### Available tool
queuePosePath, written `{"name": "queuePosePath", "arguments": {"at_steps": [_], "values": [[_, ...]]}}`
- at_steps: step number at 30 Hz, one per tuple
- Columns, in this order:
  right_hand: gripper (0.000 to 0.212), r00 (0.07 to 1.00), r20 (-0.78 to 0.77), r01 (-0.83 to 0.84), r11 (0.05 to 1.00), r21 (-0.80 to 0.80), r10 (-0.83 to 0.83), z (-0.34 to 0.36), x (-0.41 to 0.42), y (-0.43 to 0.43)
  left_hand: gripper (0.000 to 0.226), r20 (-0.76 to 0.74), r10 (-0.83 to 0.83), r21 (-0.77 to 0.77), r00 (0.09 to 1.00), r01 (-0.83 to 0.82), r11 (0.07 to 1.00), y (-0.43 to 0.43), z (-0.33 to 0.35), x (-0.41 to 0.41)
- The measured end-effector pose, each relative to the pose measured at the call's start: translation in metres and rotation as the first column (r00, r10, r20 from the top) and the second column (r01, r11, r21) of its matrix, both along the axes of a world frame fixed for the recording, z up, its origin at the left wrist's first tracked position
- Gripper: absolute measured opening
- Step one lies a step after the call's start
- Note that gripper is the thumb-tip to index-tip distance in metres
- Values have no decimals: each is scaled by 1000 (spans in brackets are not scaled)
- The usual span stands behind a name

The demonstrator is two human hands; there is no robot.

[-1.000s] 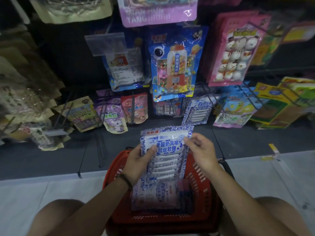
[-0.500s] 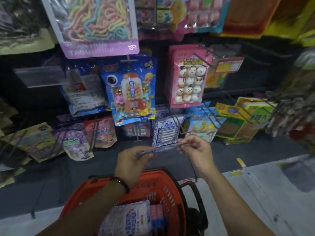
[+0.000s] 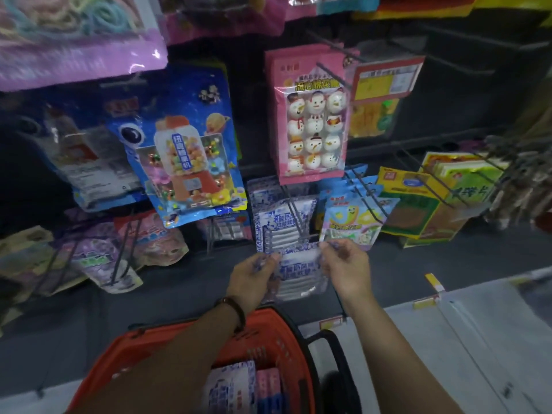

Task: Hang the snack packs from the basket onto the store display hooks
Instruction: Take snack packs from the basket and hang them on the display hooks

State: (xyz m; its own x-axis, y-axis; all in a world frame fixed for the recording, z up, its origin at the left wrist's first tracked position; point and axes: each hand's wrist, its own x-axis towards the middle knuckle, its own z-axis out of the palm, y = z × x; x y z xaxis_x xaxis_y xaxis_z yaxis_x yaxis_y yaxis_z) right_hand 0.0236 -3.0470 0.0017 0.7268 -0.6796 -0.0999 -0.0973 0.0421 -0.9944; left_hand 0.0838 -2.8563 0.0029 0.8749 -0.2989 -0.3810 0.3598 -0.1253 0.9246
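At the far left, purple pouches [image 3: 98,258] hang on low wire hooks, and beside them hangs a large blue pack printed with a gumball machine [image 3: 191,162]. Below, near the bottom edge, sits the red basket [image 3: 277,333], holding another blue-and-white pack [image 3: 230,386] next to some pink packs [image 3: 268,386]. The left hand [image 3: 254,279], with a dark bracelet [image 3: 234,309] on its wrist, reaches over the basket and pinches the top left corner of the snack pack [image 3: 298,276], fingers curled round its edge. The pack is white with a blue patterned border, bold blue characters across its upper part and rows of pale sticks below; the print is slightly blurred. It hangs upright between the two hands above the basket, its top edge level with the tip of a double-wire display hook [image 3: 294,210] already loaded with matching packs [image 3: 280,225]. Whether the hook tip has entered the pack cannot be told. Above that hook hangs a pink pack of snowman sweets [image 3: 310,121]. The right hand [image 3: 346,267] pinches the pack's top right corner between thumb and curled fingers. Further right hang a pastel pack [image 3: 349,222] and yellow-green packs [image 3: 418,210].
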Motion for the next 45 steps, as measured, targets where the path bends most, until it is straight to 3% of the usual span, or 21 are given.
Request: {"name": "queuePosePath", "arguments": {"at_steps": [5, 10, 16, 19, 23, 27, 32, 38, 45], "values": [[43, 995, -52, 76, 995, -66, -80, -2, 12, -2, 56, -41, 21, 77, 999, -18, 997, -13, -7, 13], [41, 984, -57, 174, 983, 54, -171, 1, 21, 2, 66, -44, 61, 108, 997, -56, 993, -19, -6, 21], [8, 981, -38, 192, 977, 90, -189, -4, 27, 2, 83, -64, 82, 114, 995, -74, 991, -26, -14, 29], [33, 979, -78, 196, 973, 120, -187, 2, 24, 2, 78, -29, 81, 136, 996, -76, 988, -32, -10, 31], [61, 977, -194, 95, 995, 18, -89, 6, 18, 1, 70, 2, 77, 182, 997, -76, 980, -39, -6, 34], [69, 967, -256, -29, 995, -98, 3, 9, 13, -1, 65, 7, 60, 181, 998, -61, 982, -43, -7, 38], [77, 934, -335, -176, 978, -115, 129, 10, 9, 5, 52, -8, 100, 145, 995, -97, 985, -49, -11, 47], [61, 851, -439, -367, 925, -101, 290, 11, 7, 13, 81, 39, 155, 106, 987, -158, 982, -51, -16, 68], [40, 723, -561, -529, 845, -75, 403, 9, 12, 22, 91, 64, 154, 82, 986, -159, 984, -54, -16, 96]]}}
